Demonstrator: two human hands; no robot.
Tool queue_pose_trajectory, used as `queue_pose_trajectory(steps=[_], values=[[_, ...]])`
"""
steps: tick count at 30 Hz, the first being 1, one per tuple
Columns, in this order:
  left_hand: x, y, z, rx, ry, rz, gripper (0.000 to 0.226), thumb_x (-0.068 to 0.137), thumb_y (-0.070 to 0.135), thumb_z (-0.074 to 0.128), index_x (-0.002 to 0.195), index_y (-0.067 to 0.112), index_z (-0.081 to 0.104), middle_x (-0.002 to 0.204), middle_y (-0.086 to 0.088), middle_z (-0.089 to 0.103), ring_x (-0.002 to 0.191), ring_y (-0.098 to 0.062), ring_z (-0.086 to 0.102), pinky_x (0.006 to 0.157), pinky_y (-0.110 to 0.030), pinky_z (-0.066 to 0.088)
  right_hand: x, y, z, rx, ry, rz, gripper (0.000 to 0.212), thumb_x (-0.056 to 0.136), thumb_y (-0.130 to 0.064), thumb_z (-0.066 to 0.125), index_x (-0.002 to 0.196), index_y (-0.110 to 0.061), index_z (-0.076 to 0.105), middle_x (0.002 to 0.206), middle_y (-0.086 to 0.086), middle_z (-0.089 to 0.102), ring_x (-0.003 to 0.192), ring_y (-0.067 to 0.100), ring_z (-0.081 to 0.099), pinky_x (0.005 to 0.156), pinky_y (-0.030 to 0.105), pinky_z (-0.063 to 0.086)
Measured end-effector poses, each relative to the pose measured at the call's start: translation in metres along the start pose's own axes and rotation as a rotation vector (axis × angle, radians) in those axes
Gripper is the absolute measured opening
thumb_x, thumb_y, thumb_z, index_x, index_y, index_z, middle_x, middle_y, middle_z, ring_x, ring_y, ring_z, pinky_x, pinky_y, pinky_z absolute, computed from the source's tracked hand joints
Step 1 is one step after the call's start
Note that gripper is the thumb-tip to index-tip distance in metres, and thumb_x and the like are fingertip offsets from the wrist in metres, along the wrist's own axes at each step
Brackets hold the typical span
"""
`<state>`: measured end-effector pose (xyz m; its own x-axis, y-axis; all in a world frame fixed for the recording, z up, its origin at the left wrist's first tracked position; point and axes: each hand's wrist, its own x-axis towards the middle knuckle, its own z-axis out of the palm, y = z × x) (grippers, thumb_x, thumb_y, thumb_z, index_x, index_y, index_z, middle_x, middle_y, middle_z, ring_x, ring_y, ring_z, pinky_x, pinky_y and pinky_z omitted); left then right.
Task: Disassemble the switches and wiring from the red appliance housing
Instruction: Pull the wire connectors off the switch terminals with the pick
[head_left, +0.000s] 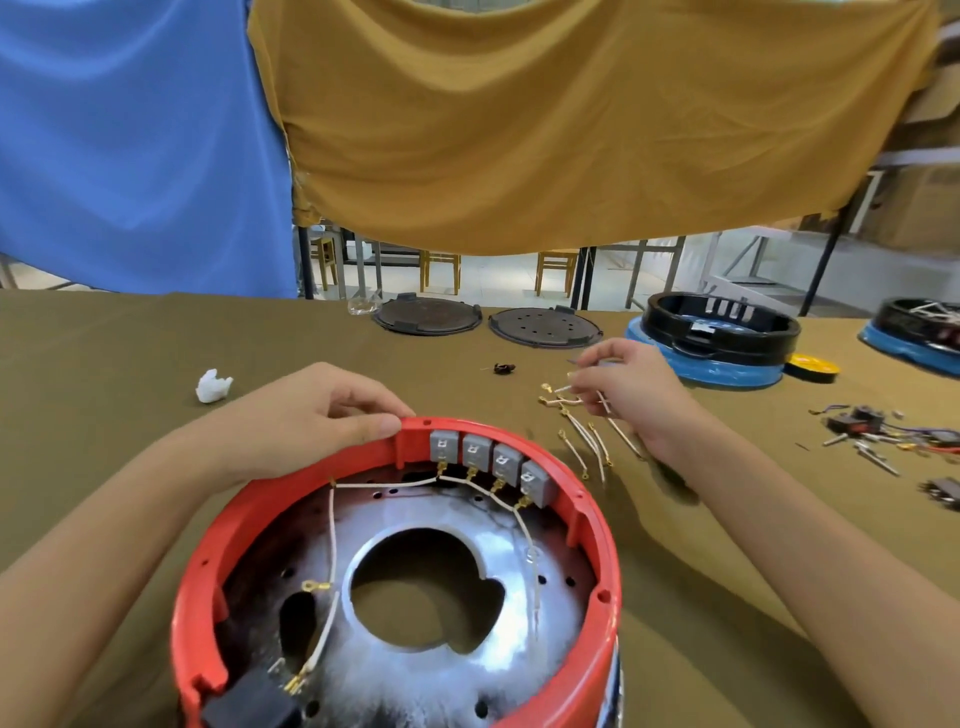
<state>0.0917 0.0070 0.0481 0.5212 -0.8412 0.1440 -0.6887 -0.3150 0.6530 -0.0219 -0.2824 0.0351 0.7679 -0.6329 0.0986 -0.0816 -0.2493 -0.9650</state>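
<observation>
The round red appliance housing (587, 525) stands open-side up at the bottom centre, a silver metal plate inside it. Several grey switches (491, 462) sit in a row on its far inner wall. White wires (384, 485) with brass terminals run from them around the inside. My left hand (311, 415) grips the far left rim, thumb along the red edge. My right hand (628, 395) is over the table to the right of the housing and pinches a short white wire (566, 388). Several loose white wires (589, 441) lie under it.
Two dark round lids (426, 314) lie at the table's far side. Black rings on blue bases (722, 332) stand at the right. A pile of removed switches and wires (883, 431) lies far right. A white crumpled lump (213, 387) lies left. Blue and mustard cloths hang behind.
</observation>
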Motion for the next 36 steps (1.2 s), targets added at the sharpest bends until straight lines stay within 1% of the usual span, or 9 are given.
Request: queue_pose_trajectory(steps=[4, 8, 13, 15, 17, 21, 26, 30, 36], values=[[0.002, 0.0, 0.004, 0.115, 0.045, 0.023, 0.027, 0.098, 0.025, 0.058, 0.1, 0.049, 0.07, 0.094, 0.021, 0.074, 0.09, 0.001, 0.07, 0.087, -0.029, 0.05, 0.009, 0.016, -0.01, -0.276, -0.036, 0.062, 0.019, 0.084, 0.005, 0.065, 0.096, -0.008, 0.062, 0.092, 0.015, 0.07, 0.065, 0.015, 0.056, 0.056, 0.025, 0.048], [0.003, -0.003, 0.006, 0.209, 0.207, -0.031, 0.023, 0.096, 0.025, 0.062, 0.09, 0.043, 0.074, 0.084, 0.028, 0.071, 0.083, 0.004, 0.066, 0.079, -0.022, 0.048, 0.013, 0.018, -0.008, -0.523, 0.032, -0.051, 0.017, 0.084, -0.001, 0.066, 0.088, -0.017, 0.062, 0.084, 0.003, 0.07, 0.072, 0.012, 0.06, 0.058, 0.025, 0.045], [0.005, -0.003, 0.01, 0.267, 0.32, -0.118, 0.017, 0.096, 0.028, 0.061, 0.095, 0.034, 0.076, 0.086, 0.018, 0.072, 0.083, 0.0, 0.064, 0.076, -0.019, 0.047, 0.016, 0.027, -0.01, -0.945, 0.085, -0.131, 0.009, 0.086, -0.013, 0.067, 0.084, -0.02, 0.062, 0.087, 0.0, 0.065, 0.076, 0.016, 0.058, 0.056, 0.025, 0.04], [0.005, -0.005, 0.008, 0.198, 0.29, -0.145, 0.013, 0.094, 0.032, 0.063, 0.098, 0.035, 0.075, 0.09, 0.014, 0.073, 0.087, -0.006, 0.067, 0.086, -0.032, 0.053, 0.017, 0.026, -0.012, -0.865, 0.186, -0.2, 0.008, 0.087, -0.018, 0.067, 0.083, -0.02, 0.06, 0.08, -0.004, 0.062, 0.07, 0.009, 0.054, 0.052, 0.021, 0.033], [0.003, -0.005, 0.006, 0.095, 0.232, -0.172, 0.014, 0.091, 0.035, 0.067, 0.103, 0.038, 0.071, 0.094, 0.012, 0.073, 0.091, -0.011, 0.069, 0.094, -0.043, 0.052, 0.017, 0.022, -0.012, -0.677, 0.223, -0.257, 0.008, 0.089, -0.021, 0.065, 0.084, -0.021, 0.059, 0.077, -0.006, 0.062, 0.069, 0.002, 0.052, 0.053, 0.019, 0.034], [-0.001, -0.002, 0.006, 0.033, 0.111, -0.175, 0.019, 0.093, 0.023, 0.065, 0.102, 0.038, 0.072, 0.093, 0.01, 0.075, 0.09, -0.012, 0.07, 0.094, -0.043, 0.052, 0.007, 0.011, -0.004, -0.204, 0.109, -0.283, 0.008, 0.097, -0.024, 0.058, 0.094, -0.019, 0.065, 0.078, 0.002, 0.072, 0.065, 0.011, 0.059, 0.062, 0.027, 0.049], [-0.004, 0.003, 0.001, 0.009, 0.099, -0.209, 0.024, 0.091, 0.016, 0.063, 0.1, 0.036, 0.073, 0.087, 0.007, 0.074, 0.077, -0.012, 0.07, 0.082, -0.036, 0.056, -0.017, -0.014, 0.012, 0.219, -0.113, -0.317, 0.033, 0.105, -0.032, 0.047, 0.106, -0.009, 0.07, 0.08, 0.011, 0.074, 0.062, 0.014, 0.058, 0.057, 0.024, 0.048], [-0.008, 0.006, -0.002, 0.048, -0.003, -0.218, 0.024, 0.093, 0.022, 0.062, 0.105, 0.042, 0.069, 0.091, 0.01, 0.071, 0.082, -0.01, 0.068, 0.082, -0.033, 0.056, -0.035, -0.024, 0.027, 0.232, -0.306, -0.372, 0.045, 0.104, -0.042, 0.045, 0.1, -0.009, 0.076, 0.084, 0.013, 0.073, 0.068, 0.016, 0.059, 0.062, 0.023, 0.051], [-0.009, 0.011, 0.001, 0.024, 0.021, -0.226, 0.03, 0.094, 0.014, 0.057, 0.107, 0.038, 0.068, 0.095, 0.008, 0.074, 0.084, -0.009, 0.071, 0.086, -0.036, 0.056, -0.046, -0.019, 0.042, 0.036, -0.367, -0.549, 0.031, 0.103, -0.027, 0.048, 0.108, -0.009, 0.073, 0.094, 0.009, 0.075, 0.092, 0.02, 0.071, 0.085, 0.027, 0.056]])
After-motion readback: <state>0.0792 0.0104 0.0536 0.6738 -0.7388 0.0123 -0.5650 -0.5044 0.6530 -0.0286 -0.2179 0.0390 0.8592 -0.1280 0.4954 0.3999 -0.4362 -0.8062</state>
